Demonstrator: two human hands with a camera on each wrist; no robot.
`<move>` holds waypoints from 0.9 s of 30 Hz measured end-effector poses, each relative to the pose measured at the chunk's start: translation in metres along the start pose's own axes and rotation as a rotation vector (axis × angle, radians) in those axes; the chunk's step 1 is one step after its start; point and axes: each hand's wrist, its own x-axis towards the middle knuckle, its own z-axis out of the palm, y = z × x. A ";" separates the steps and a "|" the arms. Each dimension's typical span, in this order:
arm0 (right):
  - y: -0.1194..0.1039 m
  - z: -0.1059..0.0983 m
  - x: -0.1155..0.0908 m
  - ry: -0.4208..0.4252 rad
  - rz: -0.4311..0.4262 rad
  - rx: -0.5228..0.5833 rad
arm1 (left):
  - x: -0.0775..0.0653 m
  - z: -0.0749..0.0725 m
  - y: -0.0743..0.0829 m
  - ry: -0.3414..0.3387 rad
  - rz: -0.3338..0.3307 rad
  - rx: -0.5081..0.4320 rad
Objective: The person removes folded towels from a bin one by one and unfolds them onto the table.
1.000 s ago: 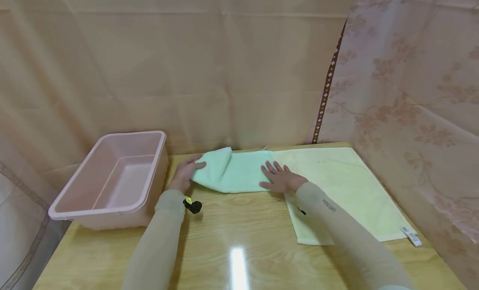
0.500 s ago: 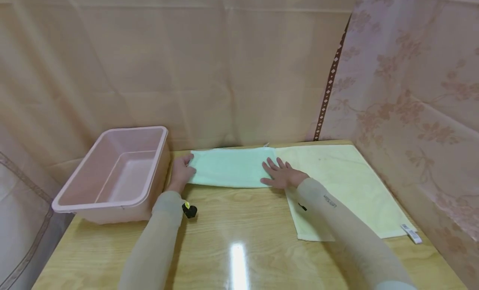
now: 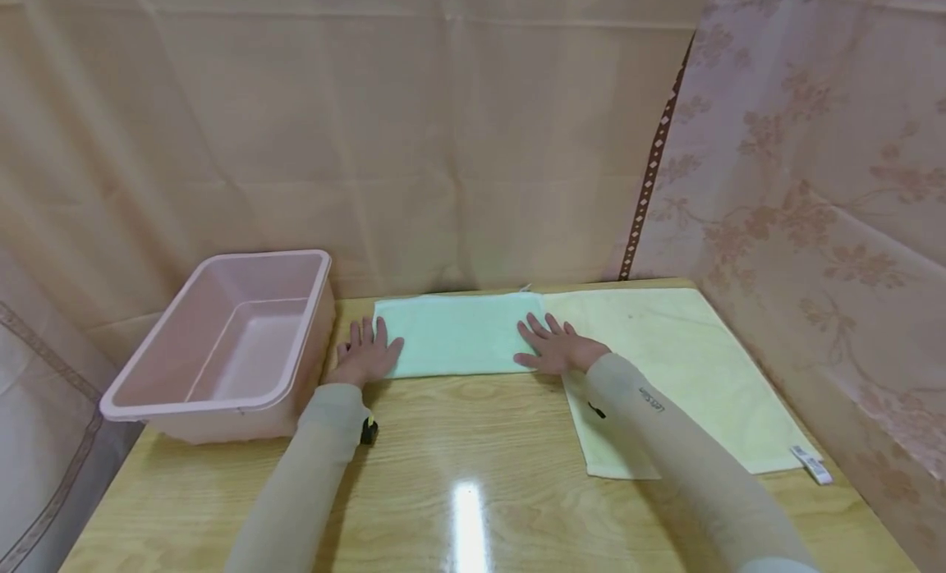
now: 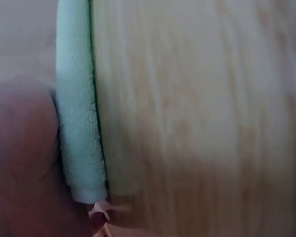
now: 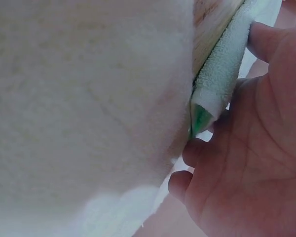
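A mint-green towel (image 3: 458, 335), folded into a long strip, lies flat near the table's back edge. At its left end my left hand (image 3: 368, 355) rests with fingers spread, the thumb on the cloth. My right hand (image 3: 554, 347) lies spread over the towel's right end, fingers straight. Under and beside that hand is a pale yellow towel (image 3: 687, 376), spread flat. In the left wrist view the green towel's folded edge (image 4: 79, 98) runs beside the hand; the right wrist view shows its rolled fold (image 5: 219, 74) by the right palm.
A pink plastic basin (image 3: 214, 409) stands at the left of the wooden table (image 3: 414, 474). Behind hangs a beige curtain (image 3: 369, 146), and a floral curtain (image 3: 820, 212) borders the right. A white tag (image 3: 811, 465) sticks out from the yellow towel's corner.
The green towel's lifted left part has been laid flat and straight. My left hand has let go of its end and spread its fingers. My right hand has stayed nearly in place.
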 end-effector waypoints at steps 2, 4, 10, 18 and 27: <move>0.001 0.000 0.000 0.004 -0.001 -0.004 | -0.001 0.002 0.002 -0.013 -0.007 -0.015; 0.002 0.000 0.001 0.010 -0.006 0.001 | -0.002 0.002 0.003 -0.017 -0.011 -0.019; 0.004 -0.002 0.000 0.012 -0.017 0.024 | 0.008 0.006 0.001 -0.015 -0.024 0.011; 0.021 -0.011 0.008 0.184 -0.032 0.118 | 0.017 -0.015 0.021 -0.010 0.043 0.035; 0.037 -0.016 0.028 0.353 0.046 0.171 | 0.045 -0.010 0.032 0.078 0.089 0.045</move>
